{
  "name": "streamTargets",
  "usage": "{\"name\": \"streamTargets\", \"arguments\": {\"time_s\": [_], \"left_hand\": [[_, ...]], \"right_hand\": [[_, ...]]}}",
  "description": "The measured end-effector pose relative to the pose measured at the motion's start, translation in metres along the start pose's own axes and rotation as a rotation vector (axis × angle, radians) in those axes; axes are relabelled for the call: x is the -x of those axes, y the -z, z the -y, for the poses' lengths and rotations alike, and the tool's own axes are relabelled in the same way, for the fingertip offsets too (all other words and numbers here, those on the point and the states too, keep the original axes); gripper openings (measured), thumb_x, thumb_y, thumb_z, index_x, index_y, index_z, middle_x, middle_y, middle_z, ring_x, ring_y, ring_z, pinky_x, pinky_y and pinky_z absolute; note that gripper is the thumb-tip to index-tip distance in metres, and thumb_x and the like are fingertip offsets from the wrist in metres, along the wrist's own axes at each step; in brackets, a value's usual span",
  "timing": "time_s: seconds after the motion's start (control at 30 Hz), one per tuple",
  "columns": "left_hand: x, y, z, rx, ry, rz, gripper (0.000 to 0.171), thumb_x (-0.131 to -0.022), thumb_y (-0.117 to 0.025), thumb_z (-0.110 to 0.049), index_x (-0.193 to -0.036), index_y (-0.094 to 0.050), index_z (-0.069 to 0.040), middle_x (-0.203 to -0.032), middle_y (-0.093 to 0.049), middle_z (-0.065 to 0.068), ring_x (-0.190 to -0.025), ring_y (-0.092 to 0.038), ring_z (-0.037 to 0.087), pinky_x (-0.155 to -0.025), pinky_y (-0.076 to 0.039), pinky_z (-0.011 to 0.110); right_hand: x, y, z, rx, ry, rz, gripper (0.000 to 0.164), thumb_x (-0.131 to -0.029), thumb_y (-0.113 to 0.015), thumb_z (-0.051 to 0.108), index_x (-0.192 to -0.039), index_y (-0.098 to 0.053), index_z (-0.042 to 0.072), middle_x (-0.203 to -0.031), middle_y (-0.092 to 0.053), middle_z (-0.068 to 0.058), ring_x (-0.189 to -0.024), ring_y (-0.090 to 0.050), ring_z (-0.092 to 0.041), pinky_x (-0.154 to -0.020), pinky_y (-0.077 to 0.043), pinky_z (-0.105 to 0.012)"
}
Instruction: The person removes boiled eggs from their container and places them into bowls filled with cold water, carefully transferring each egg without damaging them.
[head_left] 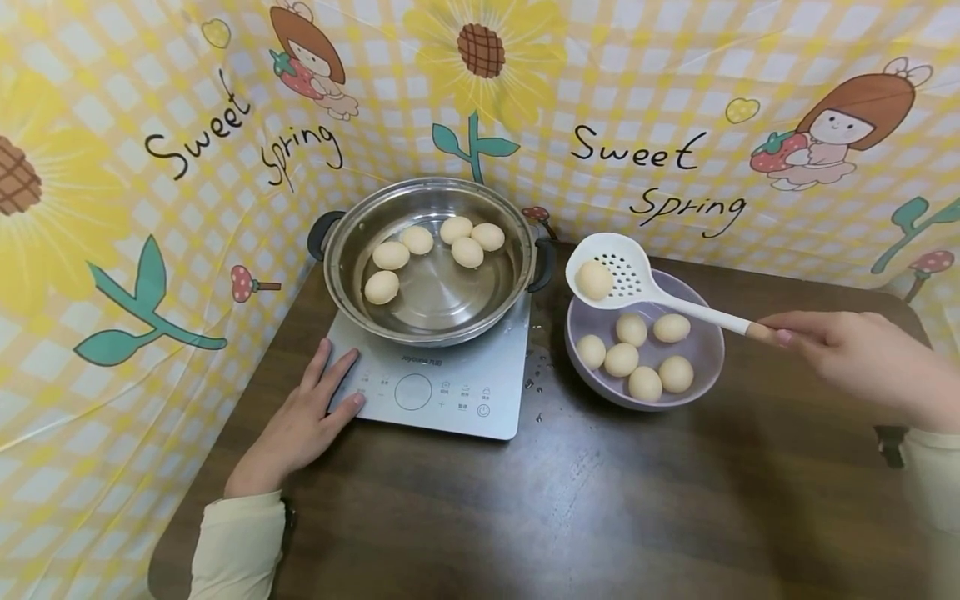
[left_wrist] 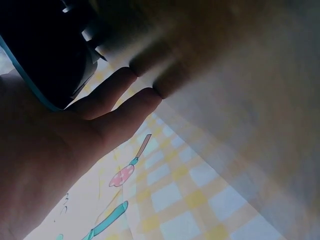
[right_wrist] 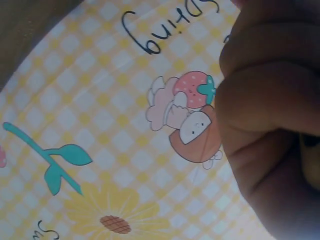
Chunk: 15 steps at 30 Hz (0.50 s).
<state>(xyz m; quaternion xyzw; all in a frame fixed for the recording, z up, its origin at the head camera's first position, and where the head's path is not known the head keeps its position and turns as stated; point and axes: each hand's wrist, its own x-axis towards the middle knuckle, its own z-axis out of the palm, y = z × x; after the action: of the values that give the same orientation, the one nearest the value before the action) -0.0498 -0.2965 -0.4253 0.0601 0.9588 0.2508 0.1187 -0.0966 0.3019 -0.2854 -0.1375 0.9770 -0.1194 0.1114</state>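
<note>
A white slotted spoon (head_left: 658,296) is gripped near its brown handle end by the curled fingers of the right hand (head_left: 862,358), and one egg (head_left: 595,280) is carried in its head, well to the left of those fingers, over the far rim of a purple bowl (head_left: 707,354). Six eggs (head_left: 621,360) are held in the bowl, left of and nearer than the same fingers. Nothing is grasped by the left hand (head_left: 300,425), its fingers spread and nearly straight, laid on the left edge of a pale cooktop (head_left: 480,367). Just beyond those fingertips, six eggs (head_left: 467,252) are contained in a steel pot (head_left: 442,300).
</note>
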Motion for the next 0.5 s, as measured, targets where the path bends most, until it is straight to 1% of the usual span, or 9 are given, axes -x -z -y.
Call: {"name": "streamTargets", "arguments": {"time_s": [0.1, 0.2, 0.37, 0.5], "left_hand": [[-0.001, 0.000, 0.000, -0.004, 0.001, -0.001, 0.068, -0.097, -0.040, -0.053, -0.153, -0.013, -0.027, -0.156, 0.016, 0.000, -0.129, -0.018, 0.058, -0.091, -0.024, 0.071], [-0.001, -0.001, 0.000, -0.006, 0.000, -0.002, 0.068, -0.097, -0.040, -0.053, -0.153, -0.013, -0.028, -0.156, 0.016, 0.000, -0.129, -0.019, 0.057, -0.091, -0.024, 0.071], [-0.002, -0.002, 0.000, -0.004, -0.004, -0.001, 0.068, -0.097, -0.040, -0.053, -0.153, -0.012, -0.028, -0.156, 0.016, 0.000, -0.129, -0.019, 0.058, -0.091, -0.024, 0.071], [-0.001, -0.001, 0.000, -0.007, 0.000, -0.002, 0.068, -0.097, -0.041, -0.052, -0.153, -0.012, -0.028, -0.156, 0.016, 0.000, -0.128, -0.019, 0.059, -0.091, -0.024, 0.071]], "right_hand": [[0.003, -0.006, -0.003, 0.029, 0.007, -0.048, 0.034, -0.100, -0.047, 0.031, -0.123, -0.063, 0.011, -0.101, -0.068, -0.010, -0.074, -0.055, -0.022, -0.063, -0.043, -0.043], [0.006, -0.013, -0.007, 0.056, 0.011, -0.104, 0.032, -0.100, -0.049, 0.030, -0.119, -0.065, 0.009, -0.093, -0.068, -0.007, -0.065, -0.051, -0.020, -0.061, -0.042, -0.043], [0.013, -0.022, -0.015, 0.084, 0.002, -0.175, 0.029, -0.098, -0.053, 0.026, -0.112, -0.066, 0.005, -0.081, -0.066, -0.004, -0.055, -0.046, -0.017, -0.049, -0.038, -0.038], [0.018, -0.025, -0.021, 0.100, -0.033, -0.210, 0.031, -0.098, -0.053, 0.028, -0.110, -0.066, 0.003, -0.063, -0.055, 0.000, -0.047, -0.039, -0.016, -0.043, -0.031, -0.034]]}}
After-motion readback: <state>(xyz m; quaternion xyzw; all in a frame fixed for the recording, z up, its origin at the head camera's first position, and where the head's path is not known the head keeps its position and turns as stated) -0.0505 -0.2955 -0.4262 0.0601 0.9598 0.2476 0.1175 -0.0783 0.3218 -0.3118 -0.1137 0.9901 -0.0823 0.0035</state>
